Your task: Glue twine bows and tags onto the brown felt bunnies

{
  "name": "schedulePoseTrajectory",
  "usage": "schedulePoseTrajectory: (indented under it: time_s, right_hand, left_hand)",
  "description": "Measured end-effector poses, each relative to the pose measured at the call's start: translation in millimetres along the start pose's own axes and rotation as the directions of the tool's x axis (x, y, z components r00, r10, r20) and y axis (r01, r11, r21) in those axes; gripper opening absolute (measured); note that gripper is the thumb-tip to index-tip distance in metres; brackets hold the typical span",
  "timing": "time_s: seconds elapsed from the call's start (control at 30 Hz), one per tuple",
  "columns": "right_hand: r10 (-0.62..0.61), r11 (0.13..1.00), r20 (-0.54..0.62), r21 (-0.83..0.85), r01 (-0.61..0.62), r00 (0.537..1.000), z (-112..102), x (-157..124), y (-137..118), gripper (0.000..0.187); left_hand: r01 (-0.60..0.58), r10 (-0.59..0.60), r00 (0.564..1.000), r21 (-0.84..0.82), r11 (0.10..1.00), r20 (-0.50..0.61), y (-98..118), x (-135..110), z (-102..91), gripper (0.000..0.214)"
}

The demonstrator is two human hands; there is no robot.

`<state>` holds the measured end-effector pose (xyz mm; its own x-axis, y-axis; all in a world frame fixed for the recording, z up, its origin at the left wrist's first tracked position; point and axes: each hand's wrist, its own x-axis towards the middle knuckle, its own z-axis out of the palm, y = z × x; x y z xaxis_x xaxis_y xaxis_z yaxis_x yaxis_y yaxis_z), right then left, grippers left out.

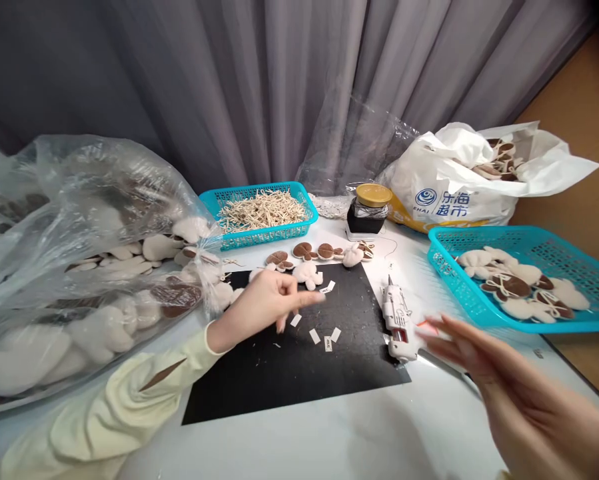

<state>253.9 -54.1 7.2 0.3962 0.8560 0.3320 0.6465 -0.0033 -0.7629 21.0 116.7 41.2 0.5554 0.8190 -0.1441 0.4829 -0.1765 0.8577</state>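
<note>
My left hand [266,300] hovers over the black mat [299,373], index finger stretched toward small white labels [324,337], holding nothing I can see. My right hand [509,387] is blurred, fingers stretched out and empty, close to the white glue gun [396,317] lying at the mat's right edge. Cream and brown plush pieces [306,257] lie in a row along the mat's far edge.
A teal basket of thin sticks [262,210] stands at the back. A teal basket with plush pieces [519,283] sits at right. A big clear bag of plush pieces [89,253] fills the left. A lidded jar [369,210] and white shopping bag [459,187] stand behind.
</note>
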Motion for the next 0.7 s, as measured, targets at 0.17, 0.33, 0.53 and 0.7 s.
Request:
schedulePoseTrajectory:
  time_s: [0.17, 0.33, 0.53, 0.7]
  right_hand:
    - [-0.318, 0.739, 0.332, -0.501, 0.451, 0.888, -11.6, 6.4, 42.4, 0.06]
    - [-0.123, 0.654, 0.307, -0.69, 0.31, 0.944, 10.4, 5.0, 71.7, 0.059]
    - [-0.057, 0.711, 0.22, -0.675, 0.194, 0.974, 27.1, 15.8, 65.3, 0.045]
    - [-0.201, 0.824, 0.158, -0.506, 0.254, 0.967, 17.3, 13.4, 69.6, 0.036]
  left_hand:
    - [-0.49, 0.485, 0.84, 0.724, 0.485, 0.243, -26.5, 28.7, -16.0, 0.043]
    - [-0.496, 0.474, 0.806, 0.842, 0.213, 0.355, -45.1, 45.6, -13.2, 0.044]
    - [-0.484, 0.501, 0.795, 0.855, 0.183, 0.343, -35.9, 53.4, -8.8, 0.033]
    - [-0.481, 0.517, 0.796, 0.848, 0.222, 0.316, -31.6, 63.6, -5.1, 0.02]
